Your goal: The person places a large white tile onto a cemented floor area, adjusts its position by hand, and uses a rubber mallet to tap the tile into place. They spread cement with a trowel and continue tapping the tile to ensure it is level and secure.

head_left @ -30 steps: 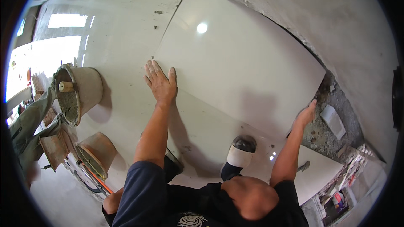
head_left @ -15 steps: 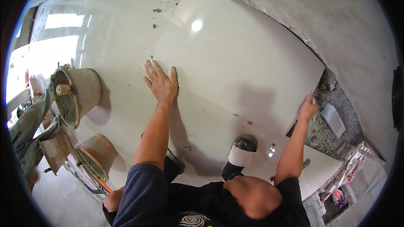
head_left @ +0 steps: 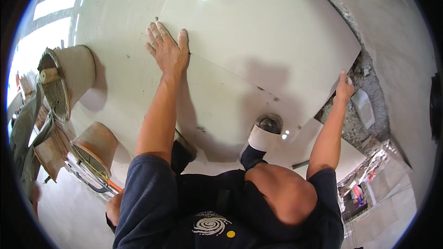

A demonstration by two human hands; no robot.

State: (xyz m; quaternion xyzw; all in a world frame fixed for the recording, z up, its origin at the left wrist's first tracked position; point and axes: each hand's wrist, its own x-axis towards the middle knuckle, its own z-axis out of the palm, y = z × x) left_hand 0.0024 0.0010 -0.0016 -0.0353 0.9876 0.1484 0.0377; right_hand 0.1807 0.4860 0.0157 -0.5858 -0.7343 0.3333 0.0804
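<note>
A large glossy white tile (head_left: pixel 272 23) lies against the neighbouring tiles, with a dark seam along its upper right. My left hand (head_left: pixel 167 50) rests flat with fingers spread where its corner meets the adjoining floor tile (head_left: pixel 106 18). My right hand (head_left: pixel 343 86) grips the tile’s right edge near the lower corner, fingers bent around it and partly hidden. Beside that hand is exposed grey rubble with a loose pale piece (head_left: pixel 364 108). My right shoe (head_left: pixel 268 124) stands on the tile below.
A mortar bucket (head_left: pixel 74 76) with a wooden handle inside and a second bucket (head_left: pixel 94 145) stand at left. A person’s green-grey trousers (head_left: pixel 25 122) show beside them. A rough plastered edge (head_left: pixel 397 46) runs along the right. Clutter (head_left: pixel 357 196) lies at lower right.
The view has shifted, so floor and buckets sit higher in the picture. My right hand has slid a little up the tile’s edge; my left hand stays at the same corner.
</note>
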